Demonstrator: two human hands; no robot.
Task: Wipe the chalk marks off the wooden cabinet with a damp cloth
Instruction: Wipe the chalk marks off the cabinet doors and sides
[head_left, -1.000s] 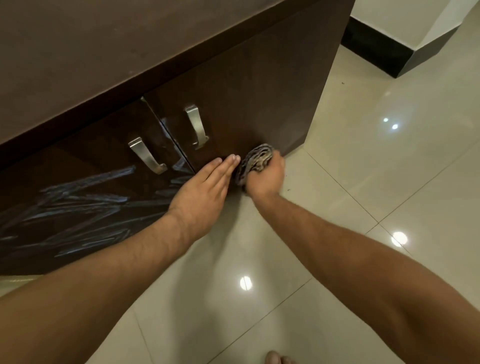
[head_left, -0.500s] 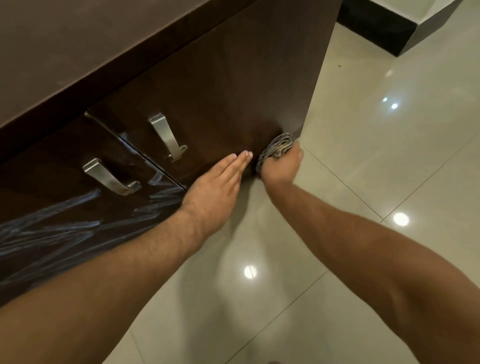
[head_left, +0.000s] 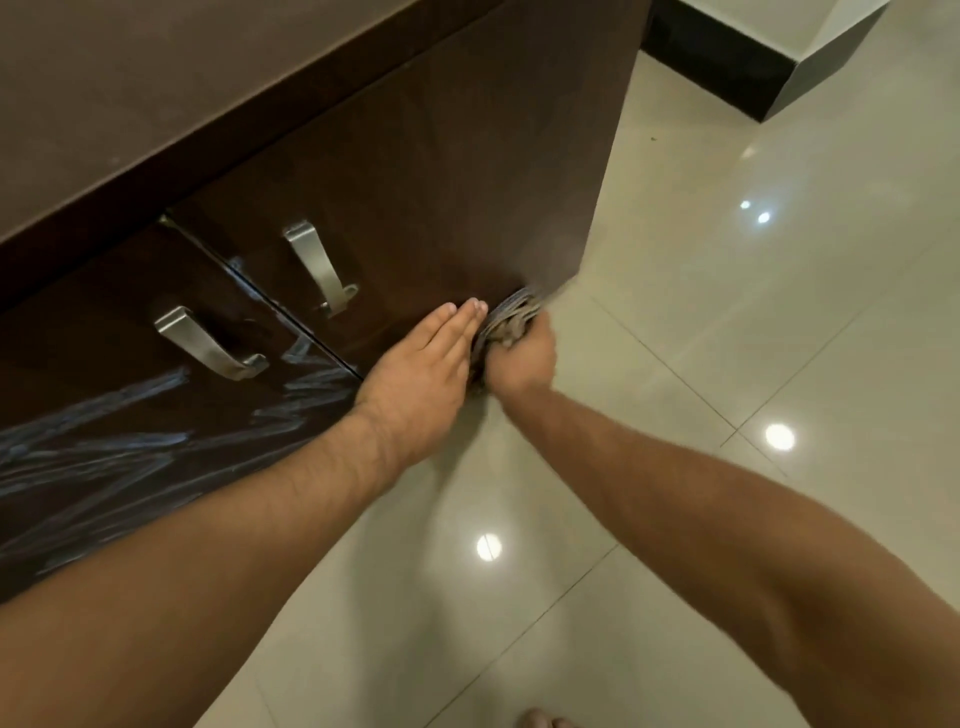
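A dark wooden cabinet (head_left: 426, 171) with two doors fills the upper left. White chalk marks (head_left: 119, 436) cover the lower part of the left door and reach the seam between the doors. My right hand (head_left: 519, 358) grips a bunched grey cloth (head_left: 506, 314) and presses it on the right door's bottom right corner. My left hand (head_left: 421, 374) lies flat on the same door beside the cloth, fingers straight and together, holding nothing.
Each door carries a metal handle, the left one (head_left: 208, 345) and the right one (head_left: 319, 267). Glossy cream floor tiles (head_left: 727, 322) spread to the right and below. A dark skirting (head_left: 722, 67) runs at the top right. Toes (head_left: 540, 719) show at the bottom edge.
My right hand has moved the cloth rightward along the door's bottom to its right corner. My left hand followed, staying flat beside it. The view shifted a little.
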